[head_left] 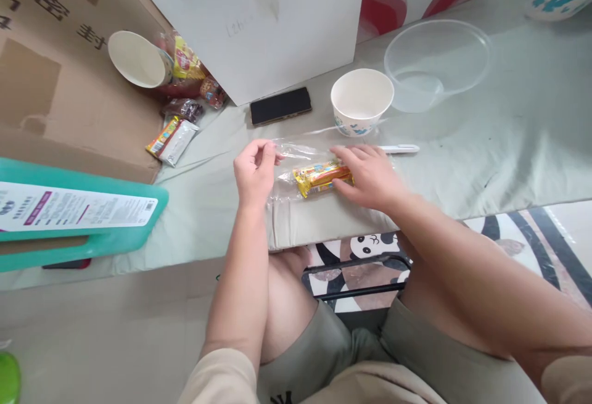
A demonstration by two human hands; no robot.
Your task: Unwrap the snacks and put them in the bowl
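My left hand (254, 173) is closed, pinching the edge of a clear plastic bag (300, 150) at the table's front. In or on that crinkled film lies a yellow, shiny snack packet (319, 176) with red and blue print; I cannot tell which. My right hand (370, 173) grips the packet's right end, thumb on the near side and fingers over the far side. Past those fingers a white plastic utensil (402, 148) sticks out, its other end hidden. Just behind stands a paper bowl (361, 98) with blue leaf prints.
A black phone (281, 107) lies before a white box (277, 28). Right of the bowl stands a clear plastic tub (439, 61). Snack packets (173, 140) and a tilted paper cup (139, 58) sit by a cardboard box (69, 83). A green jug (139, 206) is at left.
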